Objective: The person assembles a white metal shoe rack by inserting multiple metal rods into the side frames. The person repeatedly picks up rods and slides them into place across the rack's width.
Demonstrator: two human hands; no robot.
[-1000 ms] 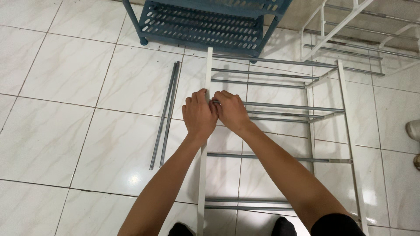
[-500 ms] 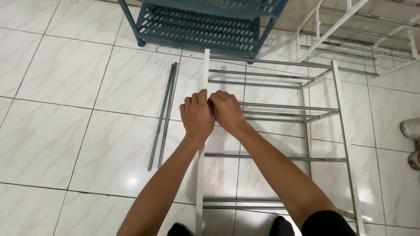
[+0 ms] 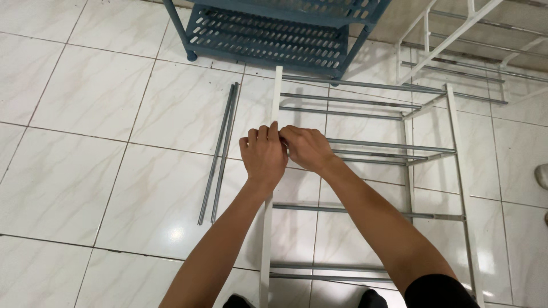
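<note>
Both hands meet at one spot on the white side rail [image 3: 273,102] of a metal rack frame lying flat on the tiled floor [image 3: 85,171]. The left hand [image 3: 263,155] is curled closed over the rail, fingers folded toward the top. The right hand [image 3: 307,148] is closed just beside it, knuckles touching the left hand's, clamped on the near end of a grey rod [image 3: 394,146]. The joint itself is hidden under the fingers, so how the rod meets the rail cannot be made out.

The rail's long axis runs away from the person, from below the wrists up past the fingertips; its lower end is cut off by the picture's edge. The held rod runs crosswise, off to the right of the fingers, to the far white side rail [image 3: 459,171].

Left of the fingers, near but apart, two loose grey rods [image 3: 220,154] lie side by side, parallel to the rail. Beyond the fingertips stands a blue slatted plastic shelf [image 3: 268,31], its visible tiers bare and its top cut off. Far right, another white rack [image 3: 456,40] is only partly visible.
</note>
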